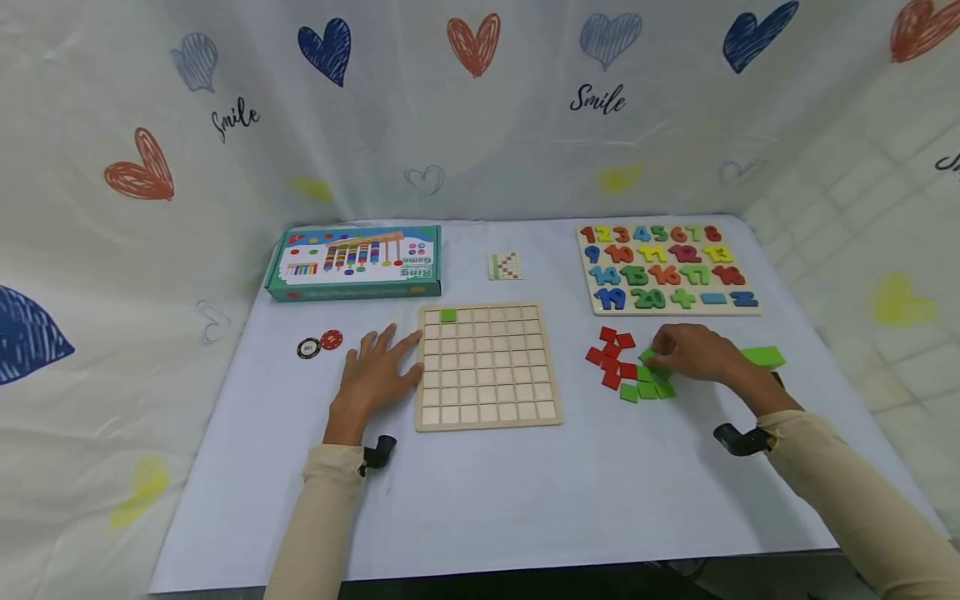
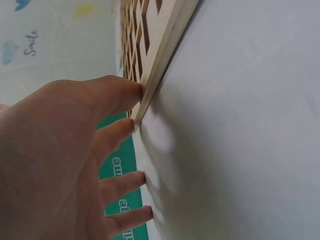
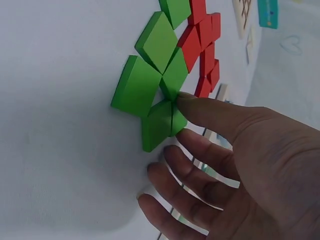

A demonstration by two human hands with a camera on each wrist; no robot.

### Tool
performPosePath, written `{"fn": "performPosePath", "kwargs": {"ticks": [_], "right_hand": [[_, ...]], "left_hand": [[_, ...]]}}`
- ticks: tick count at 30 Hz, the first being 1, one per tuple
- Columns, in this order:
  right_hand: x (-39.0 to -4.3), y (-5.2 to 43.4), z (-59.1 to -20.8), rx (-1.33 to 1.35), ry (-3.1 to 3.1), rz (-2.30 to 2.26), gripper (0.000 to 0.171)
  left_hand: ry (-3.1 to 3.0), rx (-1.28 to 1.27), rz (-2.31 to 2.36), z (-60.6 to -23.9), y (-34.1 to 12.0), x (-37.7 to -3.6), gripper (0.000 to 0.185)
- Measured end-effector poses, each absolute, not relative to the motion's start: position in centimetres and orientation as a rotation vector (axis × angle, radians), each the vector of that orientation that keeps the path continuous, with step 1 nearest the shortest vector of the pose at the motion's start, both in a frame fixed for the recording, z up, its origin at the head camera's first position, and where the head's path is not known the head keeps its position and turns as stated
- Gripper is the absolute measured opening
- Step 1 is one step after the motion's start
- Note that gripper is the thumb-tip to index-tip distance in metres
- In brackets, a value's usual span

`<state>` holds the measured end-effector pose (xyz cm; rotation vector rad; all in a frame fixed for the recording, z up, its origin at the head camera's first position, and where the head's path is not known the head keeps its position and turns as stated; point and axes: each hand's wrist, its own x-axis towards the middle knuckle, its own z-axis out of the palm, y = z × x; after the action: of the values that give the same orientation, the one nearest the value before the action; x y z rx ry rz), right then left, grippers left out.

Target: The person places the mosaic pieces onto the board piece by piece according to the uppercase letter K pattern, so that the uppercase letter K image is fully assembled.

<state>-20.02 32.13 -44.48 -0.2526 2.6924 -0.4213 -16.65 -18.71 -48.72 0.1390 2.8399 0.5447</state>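
Note:
A wooden grid board [image 1: 489,429] lies flat mid-table, with one green square tile [image 1: 447,316] in its top row. My left hand [image 1: 377,375] rests at the board's left side, fingers spread. In the left wrist view, its thumb and index fingertips touch the board's edge [image 2: 162,55]. To the right of the board, my right hand [image 1: 693,352] is over a group of loose green tiles [image 1: 647,390]. Between its thumb and index finger it pinches a green tile [image 3: 178,121], in the right wrist view. Red square tiles [image 1: 611,364] lie just left of the green ones.
Behind stand a green-edged toy box [image 1: 352,290] and a number puzzle board [image 1: 678,311]. A small patterned card [image 1: 505,267] lies between them. Black [image 1: 308,348] and red [image 1: 332,339] chips lie left of the left hand. A green strip [image 1: 763,357] is beyond the right wrist.

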Motion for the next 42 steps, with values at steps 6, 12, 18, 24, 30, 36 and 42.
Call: {"fn": "performPosePath", "kwargs": {"ticks": [6, 12, 18, 24, 30, 36, 42], "right_hand": [[-20.08, 32.12, -44.52, -0.176, 2.666, -0.487, 0.041], [-20.16, 31.87, -44.85, -0.138, 2.658, -0.514, 0.039], [-20.08, 31.79, -45.02, -0.116, 2.677, -0.495, 0.041], [-20.00, 31.95, -45.35, -0.117, 2.683, -0.504, 0.042], [-19.82, 31.95, -45.29, -0.113, 2.693, -0.507, 0.042], [-19.70, 31.80, -45.21, -0.133, 2.706, -0.519, 0.038], [-19.28, 31.73, -45.25, -0.150, 2.732, -0.523, 0.037]], "left_hand": [[2.864, 0.140, 0.519, -48.88, -18.57, -16.87, 0.063], [2.863, 0.131, 0.496, -48.95, -18.51, -16.85, 0.063], [2.864, 0.129, 0.508, -48.85, -18.50, -16.70, 0.064], [2.861, 0.115, 0.521, -48.89, -18.48, -16.68, 0.064], [2.868, 0.119, 0.530, -48.92, -18.37, -16.74, 0.063], [2.866, 0.116, 0.537, -48.96, -18.37, -16.66, 0.063], [2.856, 0.114, 0.539, -49.05, -18.37, -16.63, 0.063]]}}
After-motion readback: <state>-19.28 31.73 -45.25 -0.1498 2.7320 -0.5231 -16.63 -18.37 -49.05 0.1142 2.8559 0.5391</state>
